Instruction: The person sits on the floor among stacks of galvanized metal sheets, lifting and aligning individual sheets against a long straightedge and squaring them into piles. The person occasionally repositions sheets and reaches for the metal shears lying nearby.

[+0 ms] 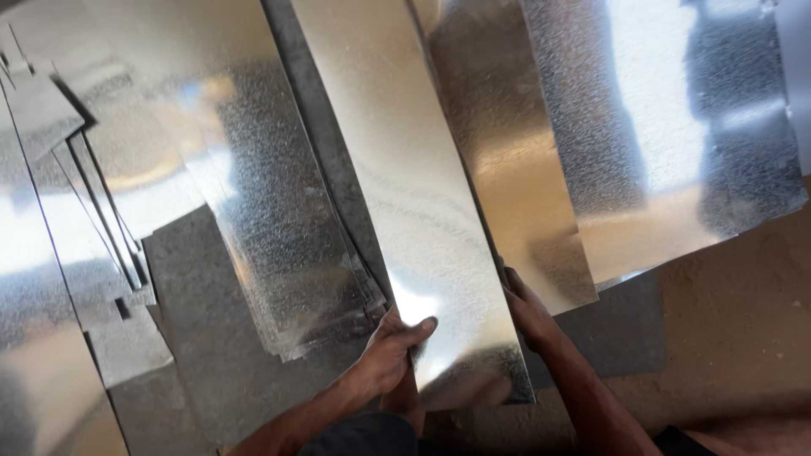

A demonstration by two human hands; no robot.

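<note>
Metal sheet point(422, 211) between both hands point(456, 333)

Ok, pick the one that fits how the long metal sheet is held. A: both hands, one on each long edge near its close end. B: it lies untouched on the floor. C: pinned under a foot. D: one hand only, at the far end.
A: the left hand and right hand grip opposite edges of the metal sheet near its close end.
</note>
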